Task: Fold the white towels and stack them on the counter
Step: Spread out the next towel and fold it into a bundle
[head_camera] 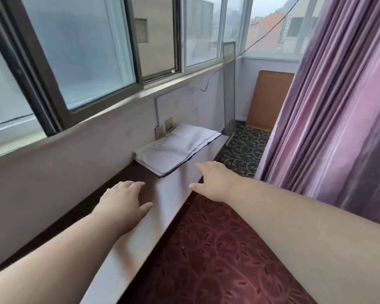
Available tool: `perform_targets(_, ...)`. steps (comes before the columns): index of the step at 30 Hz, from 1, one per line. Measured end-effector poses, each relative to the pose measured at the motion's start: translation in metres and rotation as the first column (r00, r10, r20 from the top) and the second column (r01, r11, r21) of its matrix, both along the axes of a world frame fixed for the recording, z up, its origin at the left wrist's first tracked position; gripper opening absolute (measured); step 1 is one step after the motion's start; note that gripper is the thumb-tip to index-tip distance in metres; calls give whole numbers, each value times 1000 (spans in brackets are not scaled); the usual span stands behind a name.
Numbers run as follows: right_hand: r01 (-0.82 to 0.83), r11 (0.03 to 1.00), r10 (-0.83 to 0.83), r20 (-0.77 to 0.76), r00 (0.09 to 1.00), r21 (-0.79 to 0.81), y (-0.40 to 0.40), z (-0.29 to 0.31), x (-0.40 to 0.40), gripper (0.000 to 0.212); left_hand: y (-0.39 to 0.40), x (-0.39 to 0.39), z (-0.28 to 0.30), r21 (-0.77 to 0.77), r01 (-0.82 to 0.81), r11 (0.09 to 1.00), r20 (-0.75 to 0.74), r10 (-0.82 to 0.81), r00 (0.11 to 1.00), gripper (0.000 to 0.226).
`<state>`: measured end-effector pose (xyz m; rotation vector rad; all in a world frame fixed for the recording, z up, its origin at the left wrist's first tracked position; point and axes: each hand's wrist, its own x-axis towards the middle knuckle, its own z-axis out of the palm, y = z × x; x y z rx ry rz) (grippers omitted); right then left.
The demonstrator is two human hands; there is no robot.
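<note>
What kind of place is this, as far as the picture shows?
Probably a hotel or guest room, by the window. A long dark counter runs under sliding windows, a purple curtain hangs at the right, and patterned carpet covers the floor. White folded towels lie on the counter.

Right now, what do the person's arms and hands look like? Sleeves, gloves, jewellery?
Both forearms are bare as far back as the frame shows: no sleeves in view. The left hand and right hand wear no gloves, and no watch, bracelet or rings are visible. No markings or tape show on either arm.
</note>
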<state>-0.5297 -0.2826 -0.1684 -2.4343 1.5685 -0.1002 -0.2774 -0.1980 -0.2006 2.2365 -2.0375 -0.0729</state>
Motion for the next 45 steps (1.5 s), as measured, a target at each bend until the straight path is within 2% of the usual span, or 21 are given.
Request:
perform_targets(4,82,996,-83,18,996,19,-30,-11,-49,78,-35,-41,-17,16,30,999,1,-31,1000,69)
perform_targets(9,126,992,-127,6,992,27,-68,-22,-72,82,-86,-57,-31,34,40,999,-1,-40,999,70)
perform_targets(18,187,982,-187,-47,981,-17,-166,-38,-64,82,-219,-51,-48,2,120,993,-36,-120,992,76)
perform_targets(27,264,962,-262,-40,964,67,-253,-67,-60,80,-337,-46,-64,98,165,981,-38,-162,986,77)
perform_targets(36,201,971,-195,-55,979,133,-351,-98,-101,80,-410,-92,-87,129,118,985,-20,-116,993,75)
perform_targets(41,80,984,-70,-63,996,160,-431,-110,-121,81,-445,-117,-93,133,-3,991,-9,4,1000,74)
perform_targets(45,-40,980,62,-106,992,195,-486,-123,-126,81,-462,-130,-105,175,-151,973,-40,160,986,73)
